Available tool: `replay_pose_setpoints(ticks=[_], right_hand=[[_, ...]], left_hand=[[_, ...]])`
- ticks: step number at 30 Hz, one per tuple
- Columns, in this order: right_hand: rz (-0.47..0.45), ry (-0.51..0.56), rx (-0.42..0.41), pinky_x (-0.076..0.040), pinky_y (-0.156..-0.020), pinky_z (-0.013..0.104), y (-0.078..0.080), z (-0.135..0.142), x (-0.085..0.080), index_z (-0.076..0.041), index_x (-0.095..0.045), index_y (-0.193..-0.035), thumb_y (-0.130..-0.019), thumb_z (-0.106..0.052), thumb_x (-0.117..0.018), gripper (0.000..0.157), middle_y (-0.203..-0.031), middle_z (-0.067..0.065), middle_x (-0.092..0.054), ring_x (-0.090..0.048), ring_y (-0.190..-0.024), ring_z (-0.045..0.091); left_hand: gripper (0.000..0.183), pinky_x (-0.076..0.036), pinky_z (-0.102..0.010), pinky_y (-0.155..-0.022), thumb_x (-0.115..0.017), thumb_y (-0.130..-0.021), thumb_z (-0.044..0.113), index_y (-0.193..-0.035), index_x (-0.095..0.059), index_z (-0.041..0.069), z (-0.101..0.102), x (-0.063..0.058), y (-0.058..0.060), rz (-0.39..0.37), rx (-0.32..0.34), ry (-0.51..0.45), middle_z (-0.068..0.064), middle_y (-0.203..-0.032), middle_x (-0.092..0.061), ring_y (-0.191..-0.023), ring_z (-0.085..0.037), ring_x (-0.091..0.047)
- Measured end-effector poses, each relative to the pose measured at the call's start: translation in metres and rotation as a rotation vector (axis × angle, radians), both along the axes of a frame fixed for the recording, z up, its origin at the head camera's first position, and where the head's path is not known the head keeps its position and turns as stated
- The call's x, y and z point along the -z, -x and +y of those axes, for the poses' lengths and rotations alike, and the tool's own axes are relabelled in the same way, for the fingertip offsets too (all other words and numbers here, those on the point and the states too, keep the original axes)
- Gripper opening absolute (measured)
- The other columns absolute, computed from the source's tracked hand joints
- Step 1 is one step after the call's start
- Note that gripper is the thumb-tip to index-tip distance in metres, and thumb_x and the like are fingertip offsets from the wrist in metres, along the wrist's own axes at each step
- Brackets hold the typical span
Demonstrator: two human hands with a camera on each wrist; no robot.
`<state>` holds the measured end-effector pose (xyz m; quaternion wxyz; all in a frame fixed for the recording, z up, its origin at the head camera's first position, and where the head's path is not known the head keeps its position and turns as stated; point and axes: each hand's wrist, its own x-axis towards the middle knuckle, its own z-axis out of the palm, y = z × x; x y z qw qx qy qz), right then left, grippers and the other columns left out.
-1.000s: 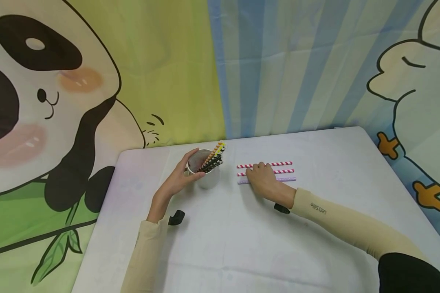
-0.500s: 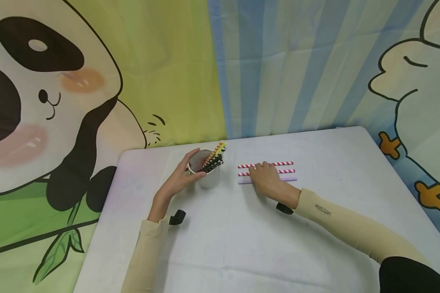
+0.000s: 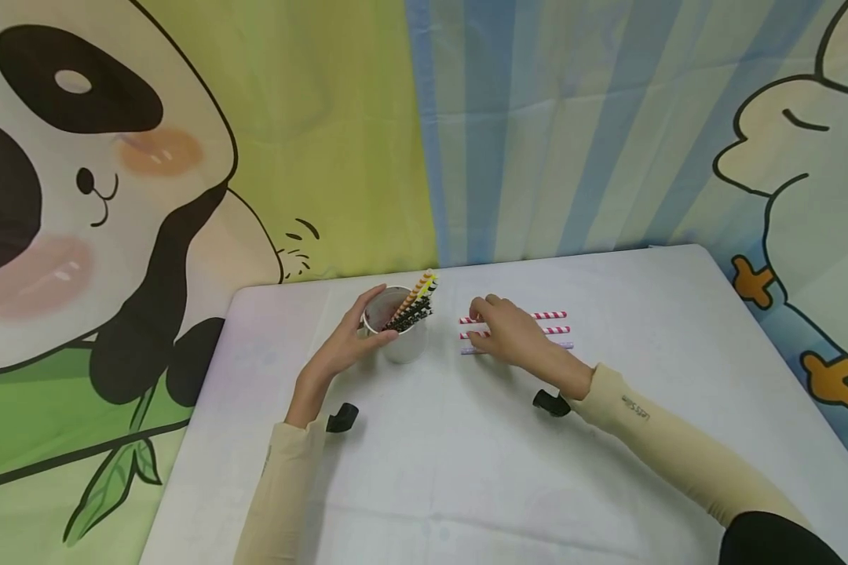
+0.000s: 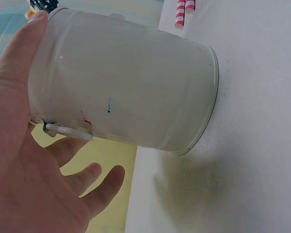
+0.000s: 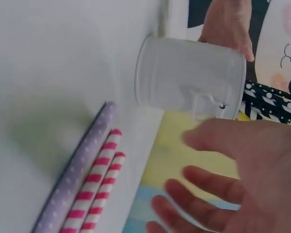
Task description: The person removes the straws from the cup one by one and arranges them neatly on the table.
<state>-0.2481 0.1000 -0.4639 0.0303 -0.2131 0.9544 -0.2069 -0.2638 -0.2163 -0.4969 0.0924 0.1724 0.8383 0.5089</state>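
My left hand (image 3: pixel 342 345) holds a white metal bucket (image 3: pixel 404 347) at its rim, thumb on the near side and fingers round behind. Several paper straws lean out of the bucket to the right: orange-striped, yellow, and black with white dots (image 5: pixel 266 102). Beside it on the cloth lie two red-and-white striped straws (image 3: pixel 550 315) and one purple dotted straw (image 5: pixel 80 158), roughly parallel. My right hand (image 3: pixel 512 333) is over the left part of these straws, thumb and fingers apart, with nothing between them. In the left wrist view a small wire handle (image 4: pixel 68 131) shows on the bucket's side.
A white cloth (image 3: pixel 424 455) covers the table. Its back edge meets a printed curtain (image 3: pixel 523 141) with stripes, and a panda picture (image 3: pixel 99 196) stands at the left. A black wrist mount (image 3: pixel 551 403) sits under the right wrist.
My right hand has lifted off the straws, and its thumb and fingers have spread apart. The straws and the left hand with the bucket have stayed in place.
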Motion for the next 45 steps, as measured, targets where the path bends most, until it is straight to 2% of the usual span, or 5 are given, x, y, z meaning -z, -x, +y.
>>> replay_pose_setpoints(ticks=[9, 16, 23, 35, 45], right_hand=[[-0.061, 0.552, 0.041, -0.051, -0.095, 0.051, 0.004, -0.008, 0.005, -0.005, -0.054, -0.131, -0.092, -0.022, -0.072, 0.047, -0.126, 0.013, -0.058, -0.057, -0.116, 0.03], [-0.083, 0.71, 0.147, -0.052, -0.097, 0.047, 0.003, -0.017, 0.006, -0.009, -0.053, -0.131, -0.093, -0.027, -0.072, 0.046, -0.132, 0.007, -0.054, -0.052, -0.125, 0.03], [-0.104, 0.919, 0.149, -0.047, -0.099, 0.053, 0.002, -0.029, 0.004, -0.008, -0.047, -0.133, -0.095, -0.023, -0.07, 0.047, -0.133, 0.015, -0.054, -0.055, -0.123, 0.031], [-0.11, 0.964, 0.118, -0.052, -0.088, 0.038, 0.005, -0.057, 0.014, -0.004, -0.056, -0.123, -0.095, -0.011, -0.066, 0.03, -0.122, 0.012, -0.061, -0.062, -0.11, 0.027], [-0.134, 0.945, 0.133, -0.054, -0.09, 0.042, 0.008, -0.071, 0.016, -0.005, -0.056, -0.117, -0.092, -0.006, -0.069, 0.028, -0.12, 0.014, -0.061, -0.063, -0.11, 0.028]], left_hand=[[0.087, -0.016, -0.065, -0.119, -0.076, -0.091, 0.028, -0.159, -0.022, 0.032, 0.0, -0.001, 0.0, -0.02, -0.008, 0.001, -0.004, -0.166, -0.022, -0.155, -0.031, -0.014], [0.086, -0.016, -0.065, -0.119, -0.076, -0.091, 0.028, -0.159, -0.023, 0.034, -0.001, 0.0, 0.001, -0.02, -0.006, -0.004, -0.003, -0.166, -0.023, -0.155, -0.03, -0.014], [0.084, -0.017, -0.064, -0.119, -0.075, -0.091, 0.032, -0.158, -0.024, 0.036, 0.0, -0.001, 0.0, -0.018, -0.006, 0.0, 0.0, -0.166, -0.024, -0.155, -0.028, -0.015], [0.082, -0.018, -0.061, -0.119, -0.075, -0.091, 0.033, -0.156, -0.025, 0.041, 0.0, 0.002, 0.001, -0.03, -0.015, -0.015, -0.002, -0.165, -0.026, -0.153, -0.027, -0.021], [0.083, -0.02, -0.06, -0.119, -0.076, -0.091, 0.033, -0.157, -0.027, 0.037, -0.001, 0.004, 0.002, -0.017, -0.012, -0.028, -0.002, -0.163, -0.029, -0.151, -0.026, -0.025]])
